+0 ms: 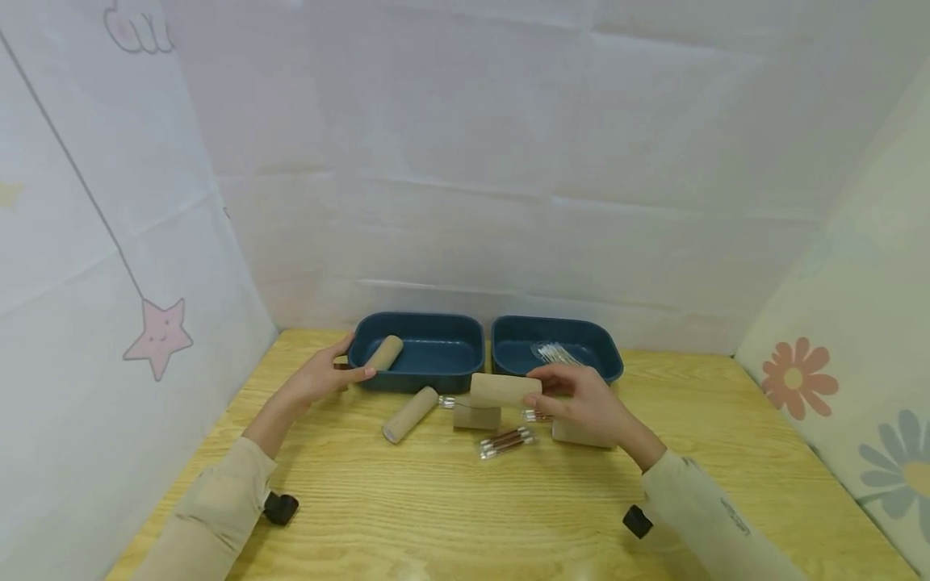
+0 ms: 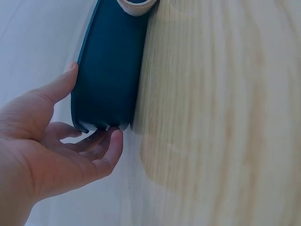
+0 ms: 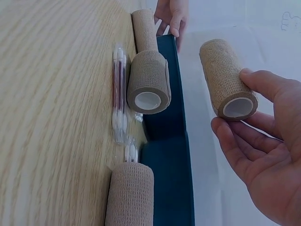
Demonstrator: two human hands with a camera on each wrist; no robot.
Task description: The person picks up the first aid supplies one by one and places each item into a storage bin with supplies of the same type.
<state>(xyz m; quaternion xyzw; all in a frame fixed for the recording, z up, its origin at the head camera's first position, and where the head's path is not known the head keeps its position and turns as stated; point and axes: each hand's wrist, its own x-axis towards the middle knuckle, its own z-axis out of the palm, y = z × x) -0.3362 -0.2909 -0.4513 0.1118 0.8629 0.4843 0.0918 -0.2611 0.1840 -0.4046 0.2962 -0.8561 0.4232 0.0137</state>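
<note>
In the head view my right hand (image 1: pixel 587 401) pinches the end of a tan bandage roll (image 1: pixel 503 390), raised over the table. The right wrist view shows the roll's white core (image 3: pixel 238 108) facing my palm. My left hand (image 1: pixel 317 378) holds the left end of a dark blue tray (image 1: pixel 436 382), thumb on its rim and fingers at the end wall. Inside that tray lies another bandage roll (image 1: pixel 386 353). Below the trays are more rolls: a slanted one (image 1: pixel 410 415), one under the held roll (image 1: pixel 477 418), and one (image 1: pixel 580 433) partly under my right hand.
A second blue tray (image 1: pixel 519 329) stands to the right, with packed white cotton swabs (image 1: pixel 556 354) inside. On the wooden table (image 1: pixel 450 508) lie clear packets of brown-stemmed swabs (image 1: pixel 506 442). White cloth walls (image 1: pixel 472 202) enclose the table's back and sides.
</note>
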